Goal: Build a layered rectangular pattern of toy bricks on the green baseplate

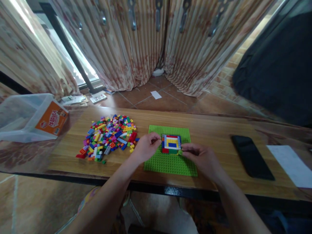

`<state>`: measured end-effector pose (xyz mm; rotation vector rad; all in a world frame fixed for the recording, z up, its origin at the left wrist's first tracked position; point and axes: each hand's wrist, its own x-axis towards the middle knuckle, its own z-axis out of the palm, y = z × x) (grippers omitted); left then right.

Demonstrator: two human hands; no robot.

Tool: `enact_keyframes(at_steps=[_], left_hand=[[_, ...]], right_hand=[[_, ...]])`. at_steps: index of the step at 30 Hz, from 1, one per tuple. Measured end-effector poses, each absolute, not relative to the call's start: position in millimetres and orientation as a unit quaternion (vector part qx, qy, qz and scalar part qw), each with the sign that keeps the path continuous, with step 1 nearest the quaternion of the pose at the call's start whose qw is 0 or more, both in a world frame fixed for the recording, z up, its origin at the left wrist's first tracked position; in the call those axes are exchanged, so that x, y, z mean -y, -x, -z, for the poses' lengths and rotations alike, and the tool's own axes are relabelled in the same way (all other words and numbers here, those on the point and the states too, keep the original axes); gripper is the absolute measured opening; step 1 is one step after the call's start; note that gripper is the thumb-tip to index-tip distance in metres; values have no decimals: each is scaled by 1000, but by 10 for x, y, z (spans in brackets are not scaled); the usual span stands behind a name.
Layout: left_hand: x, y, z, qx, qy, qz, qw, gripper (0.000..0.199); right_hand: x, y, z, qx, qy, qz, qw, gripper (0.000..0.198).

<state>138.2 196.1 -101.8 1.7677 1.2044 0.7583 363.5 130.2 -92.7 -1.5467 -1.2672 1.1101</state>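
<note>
A green studded baseplate (170, 166) lies on the wooden table. On it stands a low rectangular build of toy bricks (172, 143), with a pale rim around red, white, yellow and blue bricks. My left hand (148, 147) is at the build's left side, fingers curled and thumb against the forefinger; whatever they hold is too small to make out. At the near right corner, my right hand (200, 156) pinches a small lime-green brick (180, 152) against or just beside the build. My fingers partly cover that brick.
Left of the baseplate is a heap of loose coloured bricks (109, 138). A black phone (252, 157) and a white paper sheet (290, 164) lie on the right. A clear plastic bin (26, 113) with an orange label stands at the far left. Curtains (126, 58) hang beyond the table.
</note>
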Motion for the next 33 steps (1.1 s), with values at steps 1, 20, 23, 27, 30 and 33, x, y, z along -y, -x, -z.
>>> enact_keyframes(at_steps=[1,20,23,27,30,33], left_hand=[[-1959,-1379,1021,-480,-709,-300,420,11],[-1939,-1372,1010,-477,-726,-284,407,11],[-1938,-1373,999,-479,-727,-279,406,11],[-1936,-1374,987,-480,-731,-274,401,11],[-1937,-1376,992,-482,-730,-274,400,11],[-1937,-1377,1003,-481,-729,-272,405,10]], right_hand=[[-1313,-3634,927,500,617,-442,418,28],[-1330,-3712,955,588,622,-400,328,18],[-1337,-3723,959,595,618,-404,317,19],[-1338,-3722,948,587,622,-414,311,20],[-1338,-3709,932,589,623,-413,307,20],[-1338,-3691,919,596,623,-406,304,20]])
